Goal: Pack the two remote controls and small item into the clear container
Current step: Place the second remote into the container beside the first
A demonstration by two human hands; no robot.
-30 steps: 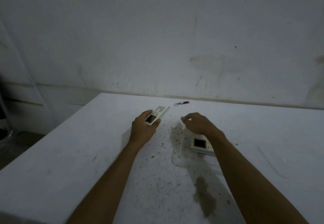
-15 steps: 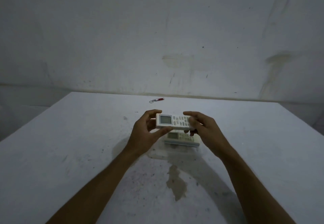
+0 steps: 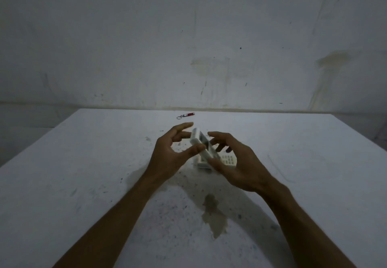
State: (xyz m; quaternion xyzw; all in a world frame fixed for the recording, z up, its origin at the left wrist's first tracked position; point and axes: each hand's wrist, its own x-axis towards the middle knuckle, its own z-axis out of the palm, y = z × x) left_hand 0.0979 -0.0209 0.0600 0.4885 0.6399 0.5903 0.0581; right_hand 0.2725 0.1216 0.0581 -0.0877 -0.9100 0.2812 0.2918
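Left hand [image 3: 171, 154], fingers spread, thumb pressing a slim white plastic remote [image 3: 201, 146] held tilted above the speckled matte table [image 3: 83, 173]. Right hand [image 3: 236, 163] curls around its lower end. Second keypad remote [image 3: 227, 160] lies beneath. Cylindrical red keychain item [image 3: 187, 115] lies far back.

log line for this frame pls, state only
left hand + right hand: both on tilted remote | second remote: flat beneath | red keychain light: far on table, untouched

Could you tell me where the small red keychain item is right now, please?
The red keychain item lies alone on the table near its far edge, beyond both hands.
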